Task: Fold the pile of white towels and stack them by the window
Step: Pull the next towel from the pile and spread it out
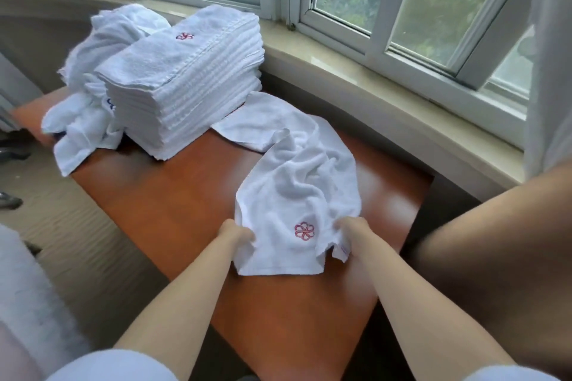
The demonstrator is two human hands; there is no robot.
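Note:
A crumpled white towel (297, 189) with a red flower logo lies on the reddish-brown table (173, 204). My left hand (236, 233) grips its near left edge. My right hand (349, 230) grips its near right edge, and the near hem hangs loose between and below the hands. A tall stack of folded white towels (188, 80) stands at the far side of the table near the window. Behind and left of the stack lies a heap of unfolded white towels (93, 83), partly hanging over the table's left edge.
A beige window sill (356, 71) runs along the far and right side under white window frames. Another person's bare arm or leg (495, 257) fills the right foreground. Carpeted floor (62, 226) lies left of the table, with a white fabric at the lower left.

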